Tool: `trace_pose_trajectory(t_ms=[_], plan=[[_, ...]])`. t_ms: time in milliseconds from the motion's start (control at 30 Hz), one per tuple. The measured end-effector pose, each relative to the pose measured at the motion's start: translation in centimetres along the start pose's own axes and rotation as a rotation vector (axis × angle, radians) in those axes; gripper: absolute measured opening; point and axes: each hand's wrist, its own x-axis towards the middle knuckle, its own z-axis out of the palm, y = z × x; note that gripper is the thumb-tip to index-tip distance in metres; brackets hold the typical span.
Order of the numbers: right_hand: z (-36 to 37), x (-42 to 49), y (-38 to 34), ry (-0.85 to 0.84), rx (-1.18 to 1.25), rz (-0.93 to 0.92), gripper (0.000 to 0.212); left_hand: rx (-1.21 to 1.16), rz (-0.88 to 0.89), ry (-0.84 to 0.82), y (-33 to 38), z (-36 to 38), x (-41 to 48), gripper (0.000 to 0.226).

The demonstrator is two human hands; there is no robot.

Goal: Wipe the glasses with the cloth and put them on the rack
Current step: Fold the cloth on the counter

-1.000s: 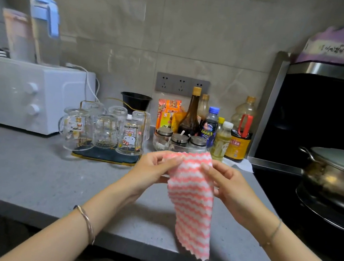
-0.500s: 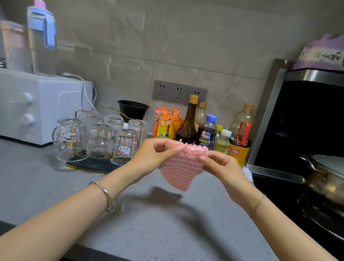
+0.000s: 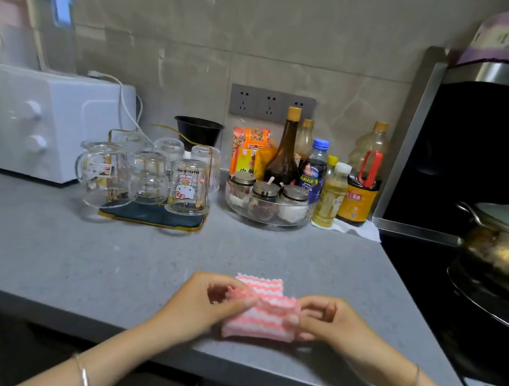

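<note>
A pink-and-white zigzag cloth (image 3: 260,316) is being folded by a person at a grey kitchen worktop (image 3: 52,250). The cloth is sitting near the worktop's front edge, right of its middle. It is either resting on the surface or hanging just above it; I cannot tell which.

The left hand (image 3: 204,300) is pinching the cloth's left end between curled fingers and thumb. The right hand (image 3: 324,319) is pinching the right end the same way. Neither hand is holding anything else.

The cloth is forming a short, thick band. Its long axis is running left to right, roughly parallel to the front edge. One layer is sticking out unevenly towards the back wall.

This looks like the cloth being made into a pad before any wiping begins. To do that well, the layers probably need squaring up so the pad lies flat. One hand then needs to take the whole pad, freeing the other for a glass.

The glasses (image 3: 189,186) are standing upside down on a gold-wired rack (image 3: 150,216) with a dark base. The rack is sitting towards the worktop's back edge, left of centre and well apart from the cloth. A cluster of bottles (image 3: 285,155) is standing to its right, against the wall.
</note>
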Motion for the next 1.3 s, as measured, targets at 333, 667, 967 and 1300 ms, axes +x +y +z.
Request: trace_pose_trajectory(t_ms=[333, 667, 967, 1300], plan=[[-1.0, 7.1, -0.3, 0.232, -0.184, 0.056, 0.02, 0.239, -0.113, 0.104, -3.1, -1.0, 7.6, 0.016], [-0.6, 5.7, 1.2, 0.308, -0.665, -0.349, 0.014, 0.632, 0.093, 0.043, -3.0, -1.5, 5.6, 0.026], [-0.7, 2.5, 3.4, 0.168, -0.899, -0.425, 0.028, 0.774, 0.207, -0.129, -3.2, -2.0, 1.1, 0.035], [1.0, 0.2, 3.0, 0.205, -0.637, -0.42, 0.012, 0.567, 0.157, -0.003, -2.1, -1.4, -1.2, 0.008]])
